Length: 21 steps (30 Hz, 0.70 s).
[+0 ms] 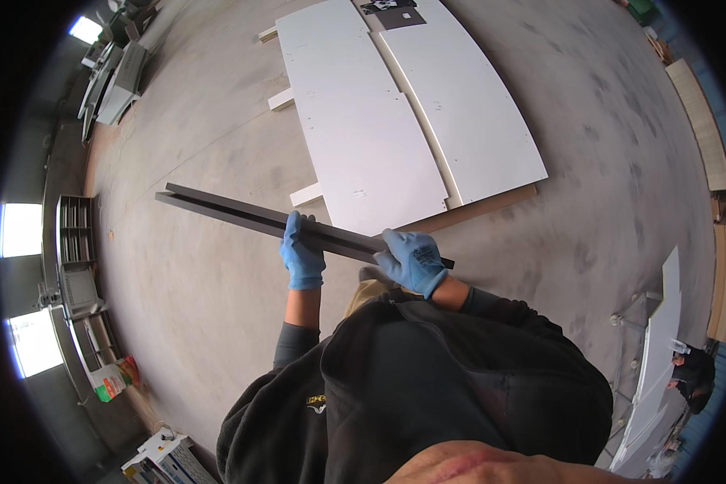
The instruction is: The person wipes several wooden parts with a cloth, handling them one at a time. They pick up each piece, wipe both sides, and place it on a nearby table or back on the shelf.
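Across the front of my body I hold a long dark grey channel-shaped bar (pixel 226 211), tilted so its left end points away from me. My left hand (pixel 302 252), in a blue work glove, is wrapped round it near the middle. Close to its right end, my right hand (pixel 412 262) grips it, gloved in the same blue. A groove runs along the bar's length. Just beyond lie two large white panels (pixel 371 145), side by side with a narrow gap between them.
White support beams (pixel 306 195) stick out under the panels' left side, and a brown board edge (pixel 484 208) shows at their near end. Dark pieces (pixel 401 17) lie on the far end. At right stands a cart with a white panel (pixel 652 347), near another person (pixel 692 375). Shelving (pixel 77 230) lines the left wall.
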Each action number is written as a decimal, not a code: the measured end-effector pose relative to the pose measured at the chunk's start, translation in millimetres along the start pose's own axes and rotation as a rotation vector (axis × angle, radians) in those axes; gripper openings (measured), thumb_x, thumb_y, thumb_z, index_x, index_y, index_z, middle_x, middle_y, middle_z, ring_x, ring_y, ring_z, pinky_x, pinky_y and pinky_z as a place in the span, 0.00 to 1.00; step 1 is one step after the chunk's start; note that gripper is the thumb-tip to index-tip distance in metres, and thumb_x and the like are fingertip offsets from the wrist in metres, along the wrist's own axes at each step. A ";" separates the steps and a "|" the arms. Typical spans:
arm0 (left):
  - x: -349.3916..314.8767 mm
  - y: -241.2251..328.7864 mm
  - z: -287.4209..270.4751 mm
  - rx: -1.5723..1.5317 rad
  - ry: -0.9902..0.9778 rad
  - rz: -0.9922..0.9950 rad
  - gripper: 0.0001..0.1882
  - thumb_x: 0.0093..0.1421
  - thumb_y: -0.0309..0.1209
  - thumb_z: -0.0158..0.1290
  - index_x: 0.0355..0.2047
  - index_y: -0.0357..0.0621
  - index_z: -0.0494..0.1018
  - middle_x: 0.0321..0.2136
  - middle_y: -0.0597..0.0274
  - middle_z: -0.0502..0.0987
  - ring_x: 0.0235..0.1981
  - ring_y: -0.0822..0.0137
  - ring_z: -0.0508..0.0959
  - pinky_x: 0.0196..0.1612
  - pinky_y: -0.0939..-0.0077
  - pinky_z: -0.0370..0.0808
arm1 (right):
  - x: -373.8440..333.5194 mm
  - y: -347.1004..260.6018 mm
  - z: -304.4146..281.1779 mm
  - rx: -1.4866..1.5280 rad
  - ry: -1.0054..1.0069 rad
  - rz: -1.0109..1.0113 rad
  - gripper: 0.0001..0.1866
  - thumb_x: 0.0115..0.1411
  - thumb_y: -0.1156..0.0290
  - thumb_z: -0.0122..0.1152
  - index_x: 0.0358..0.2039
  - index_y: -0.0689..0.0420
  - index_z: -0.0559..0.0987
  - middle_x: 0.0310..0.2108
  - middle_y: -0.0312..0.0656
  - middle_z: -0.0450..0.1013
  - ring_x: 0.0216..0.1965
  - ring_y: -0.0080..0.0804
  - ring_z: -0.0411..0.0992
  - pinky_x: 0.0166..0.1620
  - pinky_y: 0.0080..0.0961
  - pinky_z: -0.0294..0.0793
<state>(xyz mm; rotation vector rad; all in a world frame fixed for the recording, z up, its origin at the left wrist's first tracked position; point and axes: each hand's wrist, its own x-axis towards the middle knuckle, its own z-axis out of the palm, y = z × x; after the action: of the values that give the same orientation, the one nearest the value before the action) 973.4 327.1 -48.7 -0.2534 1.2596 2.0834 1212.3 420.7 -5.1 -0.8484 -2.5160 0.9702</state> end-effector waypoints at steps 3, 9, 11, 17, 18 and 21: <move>1.6 23.1 -29.0 -0.033 0.018 0.020 0.13 0.63 0.34 0.63 0.44 0.41 0.76 0.36 0.60 0.79 0.43 0.60 0.81 0.48 0.63 0.78 | 8.8 -28.2 10.9 -0.087 -0.128 -0.054 0.26 0.57 0.52 0.68 0.46 0.58 0.74 0.38 0.51 0.78 0.38 0.53 0.77 0.40 0.47 0.75; 15.3 76.9 -119.2 -0.170 0.121 0.048 0.12 0.64 0.38 0.63 0.40 0.44 0.80 0.33 0.62 0.81 0.37 0.65 0.81 0.42 0.69 0.77 | 24.5 -97.8 81.5 -0.247 -0.203 -0.207 0.44 0.53 0.48 0.71 0.63 0.58 0.66 0.55 0.50 0.71 0.51 0.49 0.75 0.54 0.46 0.71; 18.1 101.7 -158.1 -0.213 0.116 0.114 0.12 0.64 0.38 0.62 0.40 0.44 0.79 0.32 0.61 0.81 0.35 0.66 0.80 0.38 0.70 0.77 | 27.8 -126.1 123.0 -0.352 -0.265 -0.226 0.42 0.52 0.51 0.72 0.62 0.58 0.66 0.48 0.50 0.75 0.47 0.49 0.76 0.52 0.48 0.71; 26.1 212.9 -289.2 -0.185 0.246 0.245 0.13 0.62 0.37 0.64 0.40 0.43 0.77 0.31 0.61 0.80 0.34 0.64 0.81 0.37 0.68 0.78 | 44.1 -229.3 265.2 -0.323 -0.245 -0.430 0.35 0.52 0.54 0.71 0.55 0.60 0.69 0.34 0.49 0.76 0.35 0.50 0.76 0.41 0.46 0.74; 22.1 250.1 -319.6 -0.173 0.224 0.261 0.14 0.62 0.37 0.64 0.40 0.43 0.76 0.31 0.61 0.80 0.33 0.65 0.80 0.35 0.68 0.77 | 46.5 -261.1 288.6 -0.301 -0.232 -0.480 0.34 0.52 0.55 0.72 0.54 0.60 0.69 0.34 0.49 0.76 0.35 0.50 0.76 0.40 0.46 0.74; 20.2 311.8 -387.5 -0.206 0.334 0.312 0.12 0.62 0.38 0.64 0.38 0.44 0.76 0.30 0.62 0.80 0.29 0.67 0.79 0.30 0.72 0.76 | 61.5 -324.6 350.3 -0.252 -0.281 -0.556 0.31 0.52 0.58 0.72 0.50 0.61 0.70 0.31 0.51 0.75 0.34 0.54 0.75 0.39 0.48 0.73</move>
<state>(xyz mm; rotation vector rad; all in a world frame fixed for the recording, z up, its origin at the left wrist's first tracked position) 692.0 -83.3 -36.2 -0.5460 1.3436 2.5223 863.1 90.2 -29.5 -0.0376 -2.9099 0.6250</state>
